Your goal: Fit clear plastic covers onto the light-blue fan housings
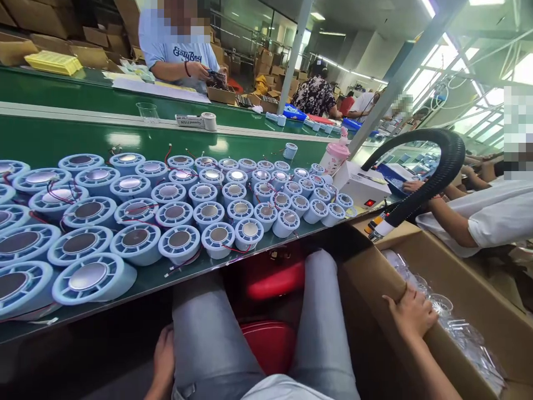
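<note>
My right hand (pixel 413 314) is at the near wall of an open cardboard box (pixel 370 278), with its fingers hooked over the top edge and the thumb on the outer side. Clear plastic cups (pixel 462 330) lie inside that box. Low beside my left thigh is my left hand (pixel 165 353), partly visible, its fingertips hidden against the leg. Many light blue round parts (pixel 135 243) with metal discs and thin red and black wires stand in rows on the green table (pixel 166 286); neither hand touches them.
A white box (pixel 360 186) with a red switch and a black flexible hose (pixel 452 153) stand at the right, near a pink cup (pixel 335 155). Farther back are a clear cup (pixel 147 113) and a small carton (pixel 189 120). People work opposite and at the right. A red stool (pixel 270 341) is below.
</note>
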The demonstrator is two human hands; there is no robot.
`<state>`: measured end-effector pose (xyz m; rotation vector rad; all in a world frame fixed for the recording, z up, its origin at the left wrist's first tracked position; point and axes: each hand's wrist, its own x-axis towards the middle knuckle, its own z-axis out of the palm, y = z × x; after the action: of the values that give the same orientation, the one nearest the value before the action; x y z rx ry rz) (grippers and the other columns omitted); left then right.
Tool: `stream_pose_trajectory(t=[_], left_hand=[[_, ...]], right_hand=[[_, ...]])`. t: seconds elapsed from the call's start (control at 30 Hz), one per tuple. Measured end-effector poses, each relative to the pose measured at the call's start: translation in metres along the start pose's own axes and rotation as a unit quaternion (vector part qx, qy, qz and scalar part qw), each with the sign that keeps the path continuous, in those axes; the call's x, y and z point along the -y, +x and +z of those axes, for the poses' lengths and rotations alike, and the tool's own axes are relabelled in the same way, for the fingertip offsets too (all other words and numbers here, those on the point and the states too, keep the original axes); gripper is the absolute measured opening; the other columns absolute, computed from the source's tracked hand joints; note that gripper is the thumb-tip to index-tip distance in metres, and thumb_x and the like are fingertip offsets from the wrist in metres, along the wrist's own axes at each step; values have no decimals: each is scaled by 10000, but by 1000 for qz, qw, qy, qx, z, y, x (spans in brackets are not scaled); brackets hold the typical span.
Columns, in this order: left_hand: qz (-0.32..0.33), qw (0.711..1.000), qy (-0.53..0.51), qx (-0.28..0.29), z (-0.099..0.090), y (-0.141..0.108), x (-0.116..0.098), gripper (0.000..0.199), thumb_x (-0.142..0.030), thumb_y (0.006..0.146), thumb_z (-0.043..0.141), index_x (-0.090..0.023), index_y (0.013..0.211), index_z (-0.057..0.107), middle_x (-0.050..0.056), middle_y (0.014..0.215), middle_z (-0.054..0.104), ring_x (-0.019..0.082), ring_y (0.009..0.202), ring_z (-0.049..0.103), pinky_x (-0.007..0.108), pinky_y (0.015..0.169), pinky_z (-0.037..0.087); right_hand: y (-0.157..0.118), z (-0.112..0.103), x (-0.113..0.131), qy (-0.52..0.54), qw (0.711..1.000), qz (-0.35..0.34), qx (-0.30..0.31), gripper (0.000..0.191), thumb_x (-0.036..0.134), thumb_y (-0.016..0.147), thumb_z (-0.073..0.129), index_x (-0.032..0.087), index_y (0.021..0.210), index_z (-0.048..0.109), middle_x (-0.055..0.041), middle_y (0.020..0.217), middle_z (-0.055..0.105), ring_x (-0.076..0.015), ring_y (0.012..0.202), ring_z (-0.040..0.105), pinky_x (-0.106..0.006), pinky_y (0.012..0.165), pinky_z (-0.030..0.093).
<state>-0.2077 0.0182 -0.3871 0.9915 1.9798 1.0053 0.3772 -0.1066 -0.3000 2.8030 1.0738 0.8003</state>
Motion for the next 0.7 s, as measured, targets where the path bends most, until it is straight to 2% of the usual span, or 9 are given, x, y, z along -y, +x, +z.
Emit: stream_pose_trajectory(t=[0.13,0.23,0.37,0.57,0.7], left_hand=[[60,996,-22,-64,8,6,-31,329,-470,678,422,-195,842,497,104,908,612,351,1020,577,567,980,421],[145,986,-55,-59,20,3,-61,368,-474,718,437,-191,937,518,107,1052,603,305,1091,553,493,1042,393],[240,968,-72,-5,33,-17,-94,366,-475,772,480,-188,986,560,97,1037,638,263,1017,595,443,986,447],[337,934,-58,106,49,-55,-119,264,-407,861,469,-194,912,616,86,1023,652,234,1003,615,406,927,483],[403,893,4,202,71,-63,-137,239,-395,867,483,-218,892,641,81,1062,664,257,1032,612,469,944,464]], right_hand=[[0,2,-2,-23,1000,-9,-12,682,474,813,661,36,1299,466,-244,1045,612,-383,914,546,-401,724,346],[-1,-1,0,-32,999,-8,-25,673,464,809,665,33,1288,471,-234,1023,616,-373,896,544,-391,718,340],[-3,-6,5,-26,999,-7,-33,635,442,823,646,14,1263,484,-249,1012,609,-387,867,540,-405,712,341],[-1,-13,11,2,1000,-10,-1,644,410,835,639,-3,1296,460,-251,1015,599,-393,920,528,-421,764,338],[4,-18,17,18,999,10,32,614,389,867,593,9,1326,445,-247,1070,588,-383,964,516,-425,801,339]])
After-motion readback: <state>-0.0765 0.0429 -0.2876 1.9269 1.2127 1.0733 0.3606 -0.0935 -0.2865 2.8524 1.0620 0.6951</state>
